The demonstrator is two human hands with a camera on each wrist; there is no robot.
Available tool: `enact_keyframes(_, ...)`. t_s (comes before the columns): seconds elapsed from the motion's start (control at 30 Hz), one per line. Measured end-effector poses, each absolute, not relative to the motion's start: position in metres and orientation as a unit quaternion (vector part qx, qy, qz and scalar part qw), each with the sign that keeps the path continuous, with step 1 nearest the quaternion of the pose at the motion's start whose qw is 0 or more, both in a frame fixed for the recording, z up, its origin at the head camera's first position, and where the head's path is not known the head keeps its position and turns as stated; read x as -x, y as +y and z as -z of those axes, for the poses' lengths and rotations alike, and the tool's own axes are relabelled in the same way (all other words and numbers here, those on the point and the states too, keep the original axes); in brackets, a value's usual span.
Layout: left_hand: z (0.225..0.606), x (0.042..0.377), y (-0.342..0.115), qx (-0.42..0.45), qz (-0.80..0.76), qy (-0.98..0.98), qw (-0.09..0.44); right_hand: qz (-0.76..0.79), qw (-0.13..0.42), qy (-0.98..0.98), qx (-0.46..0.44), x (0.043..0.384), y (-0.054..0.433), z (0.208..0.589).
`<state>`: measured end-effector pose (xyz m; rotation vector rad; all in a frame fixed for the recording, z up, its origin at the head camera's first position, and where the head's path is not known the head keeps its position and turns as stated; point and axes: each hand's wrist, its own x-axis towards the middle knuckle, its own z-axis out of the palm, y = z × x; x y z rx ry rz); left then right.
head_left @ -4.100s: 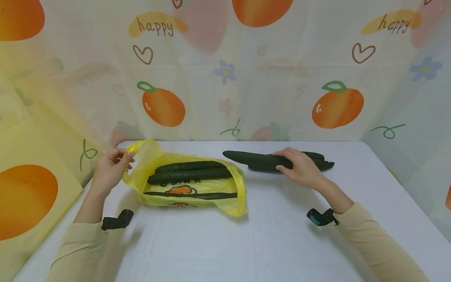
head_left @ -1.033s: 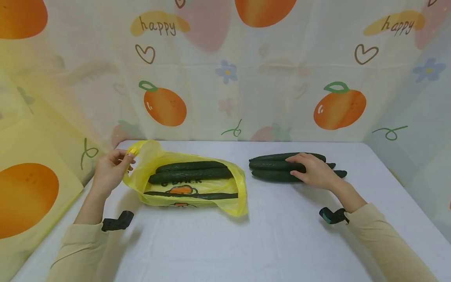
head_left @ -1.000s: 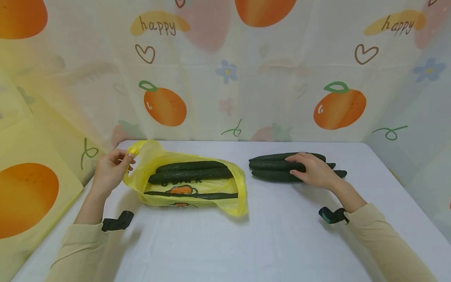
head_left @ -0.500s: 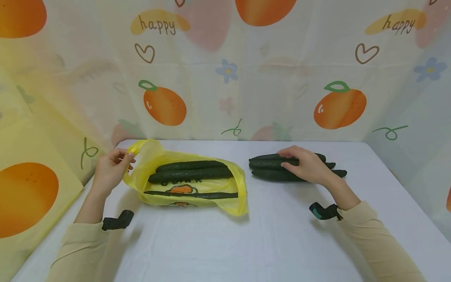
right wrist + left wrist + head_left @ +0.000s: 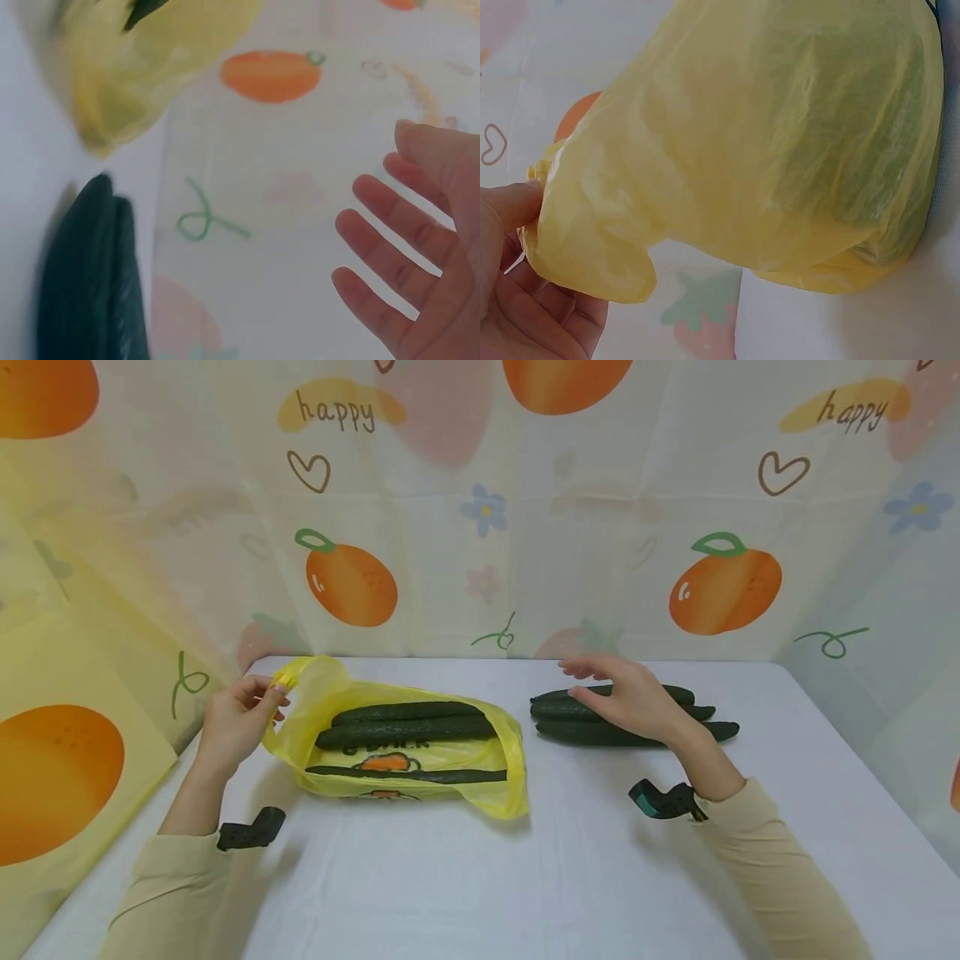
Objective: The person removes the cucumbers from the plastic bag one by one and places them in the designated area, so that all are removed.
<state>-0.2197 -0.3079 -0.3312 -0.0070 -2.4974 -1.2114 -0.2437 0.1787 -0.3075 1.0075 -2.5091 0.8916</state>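
Note:
My left hand (image 5: 236,718) pinches the handle end of a yellow plastic bag (image 5: 512,768), which lies on its side with its mouth facing me. Inside it rest cucumbers (image 5: 405,731), two together at the back and one along the front edge. In the left wrist view, thumb and fingers hold the bunched plastic (image 5: 592,255), and dark green shows through the film. My right hand (image 5: 637,693) hovers above a row of three cucumbers (image 5: 600,732) on the right, holding nothing. The right wrist view has its fingers (image 5: 390,240) spread apart, away from the cucumbers (image 5: 82,277).
A white-covered table (image 5: 450,877) carries everything. Behind it hangs a curtain (image 5: 525,593) printed with oranges and hearts, reaching round both sides. Each wrist wears a small black camera, one on the left (image 5: 252,828) and one on the right (image 5: 663,799).
My right hand first brought a cucumber rightward out to the pile and laid it beside the others. It then let go, rose and moved left. My left hand stayed on the bag.

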Motion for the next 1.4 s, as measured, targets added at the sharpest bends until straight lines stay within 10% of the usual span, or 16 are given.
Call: enact_keyframes(1.4, 0.333, 0.218, -0.307, 0.001, 0.425, -0.887, 0.179, -0.396, 0.054, -0.793, -0.46, 0.216, 0.036, 0.292)
